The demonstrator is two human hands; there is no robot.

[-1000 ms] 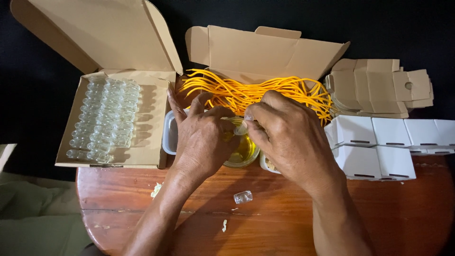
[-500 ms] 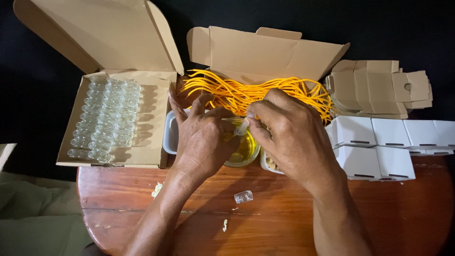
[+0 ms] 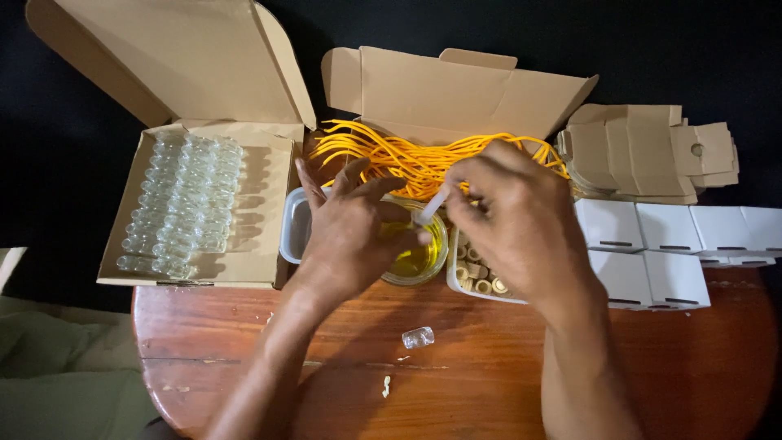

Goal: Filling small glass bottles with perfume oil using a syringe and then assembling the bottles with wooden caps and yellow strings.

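Carefully does it here: the thin clear dropper [image 3: 432, 204] should stay steady and centred over the glass bowl of yellow oil [image 3: 417, 254], which sits on the wooden table [image 3: 489, 367] between two trays. The right hand [image 3: 513, 220] pinches the dropper, fingers closed; the left hand [image 3: 354, 232], fingers loosely curled, seems to grip something small above the bowl, hidden.

Hands [image 3: 440, 228] over yellow-liquid bowl [image 3: 423, 259] (pipette [image 3: 430, 205] pinched)

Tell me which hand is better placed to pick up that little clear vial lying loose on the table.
Left, probably. The left hand sits closer to the clear vial on the table, while the right hand pinches a thin white dropper over the bowl of yellow liquid.
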